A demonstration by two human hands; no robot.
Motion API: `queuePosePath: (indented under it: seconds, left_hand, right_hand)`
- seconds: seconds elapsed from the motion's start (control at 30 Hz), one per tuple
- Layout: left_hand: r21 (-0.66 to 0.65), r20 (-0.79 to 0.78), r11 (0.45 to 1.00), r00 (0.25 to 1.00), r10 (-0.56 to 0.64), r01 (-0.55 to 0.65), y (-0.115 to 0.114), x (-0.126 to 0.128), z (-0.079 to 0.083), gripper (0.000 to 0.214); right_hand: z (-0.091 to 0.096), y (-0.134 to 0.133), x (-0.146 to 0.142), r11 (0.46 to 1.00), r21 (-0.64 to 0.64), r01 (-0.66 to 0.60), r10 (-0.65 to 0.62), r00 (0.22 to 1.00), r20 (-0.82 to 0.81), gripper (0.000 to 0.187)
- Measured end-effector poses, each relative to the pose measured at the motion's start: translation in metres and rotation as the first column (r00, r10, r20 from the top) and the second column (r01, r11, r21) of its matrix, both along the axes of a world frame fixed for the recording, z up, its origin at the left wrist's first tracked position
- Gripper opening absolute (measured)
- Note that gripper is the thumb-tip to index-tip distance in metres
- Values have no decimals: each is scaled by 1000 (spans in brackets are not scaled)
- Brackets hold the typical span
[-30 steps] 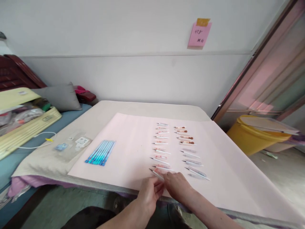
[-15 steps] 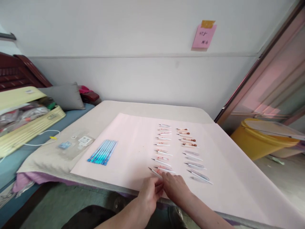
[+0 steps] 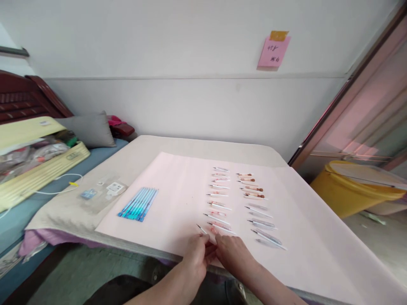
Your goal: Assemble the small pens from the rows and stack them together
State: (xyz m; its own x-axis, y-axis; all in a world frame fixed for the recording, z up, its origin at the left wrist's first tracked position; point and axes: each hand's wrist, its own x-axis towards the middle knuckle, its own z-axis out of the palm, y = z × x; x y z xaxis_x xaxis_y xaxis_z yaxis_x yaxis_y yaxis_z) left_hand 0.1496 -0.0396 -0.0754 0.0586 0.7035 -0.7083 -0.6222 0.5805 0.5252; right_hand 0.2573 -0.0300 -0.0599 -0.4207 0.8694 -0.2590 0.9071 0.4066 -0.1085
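Note:
My left hand (image 3: 196,250) is closed, with thumb and fingertips pinching a thin white pen refill (image 3: 201,229) whose dark tip points up and left. Pressed close beside it, my right hand (image 3: 233,253) has its fingers bent over a clear pen barrel with a pink-red pattern (image 3: 213,231); its lower part is hidden. Just beyond the fingers, a column of similar patterned barrels with white refills (image 3: 219,225) runs away from me. To the right lie brown-capped pens (image 3: 252,189) and, nearer, clear greyish barrels with refills (image 3: 267,234).
Several blue pens (image 3: 139,204) lie fanned at the left of the pale pink sheet (image 3: 178,178). Beyond the sheet's left edge is a clear plastic bag (image 3: 104,195). A yellow lidded box (image 3: 44,169) and grey pillow (image 3: 93,130) sit further left; a yellow bin (image 3: 343,190) stands right.
The left fingers have slid up along the refill, so less of it shows. Both hands stay together at the table's near edge. The view has shifted slightly.

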Motion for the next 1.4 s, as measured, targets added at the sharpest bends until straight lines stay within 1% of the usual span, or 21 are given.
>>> queuePosePath:
  seconds: [0.07, 0.17, 0.27, 0.37, 0.43, 0.5, 0.57, 0.63, 0.7, 0.77, 0.9, 1.1, 1.2, 1.3, 1.4]
  left_hand:
    - [13, -42, 1000, 999, 25, -24, 5, -2, -4, 3]
    - [91, -60, 995, 998, 37, -31, 14, -7, -4, 3]
    - [194, -50, 980, 997, 57, -46, 23, -12, 3, 2]
    - [233, -33, 972, 998, 45, -36, 29, -17, 11, 2]
    - [263, -12, 964, 999, 35, -31, 33, -20, 15, 5]
    - [282, 15, 957, 998, 68, -70, 38, -26, 17, 7]
    - [260, 43, 954, 989, 145, -151, 45, -33, 17, 7]
    - [222, 66, 945, 971, 230, -239, 53, -41, 17, 7]
    - [210, 91, 930, 953, 289, -302, 59, -48, 17, 6]
    - [225, 114, 915, 942, 316, -334, 63, -53, 19, 5]
    - [260, 134, 896, 932, 337, -361, 64, -56, 20, 5]
    - [257, 121, 889, 925, 359, -379, 63, -56, 22, 5]
    - [273, 99, 895, 935, 339, -353, 62, -55, 23, 6]
    - [311, 59, 908, 959, 278, -282, 60, -54, 24, 9]
    - [334, 25, 913, 970, 242, -236, 58, -52, 25, 14]
  right_hand:
    - [-2, 0, -1, 999, 37, 18, -18, 1000, -7, 28]
    - [-2, 4, -2, 993, 99, 58, -53, 997, -55, 27]
    - [3, 13, -3, 979, 160, 125, -101, 983, -150, 19]
    - [8, 22, -2, 956, 221, 193, -134, 957, -257, 15]
    - [10, 28, 0, 943, 236, 235, -142, 924, -355, 17]
    - [12, 31, 4, 937, 215, 274, -141, 864, -483, 21]
    - [15, 32, 9, 937, 178, 301, -141, 791, -596, 25]
    - [18, 30, 12, 934, 157, 320, -145, 743, -654, 26]
    - [21, 27, 15, 933, 169, 319, -131, 736, -664, 25]
    - [22, 25, 16, 932, 201, 303, -104, 752, -651, 25]
    - [20, 23, 16, 929, 242, 280, -72, 778, -624, 25]
    - [20, 23, 15, 937, 234, 261, -68, 790, -609, 26]
    - [21, 22, 15, 935, 240, 260, -65, 792, -606, 25]
    - [22, 22, 16, 938, 244, 247, -48, 788, -614, 26]
    - [23, 22, 17, 941, 237, 242, -35, 764, -644, 24]
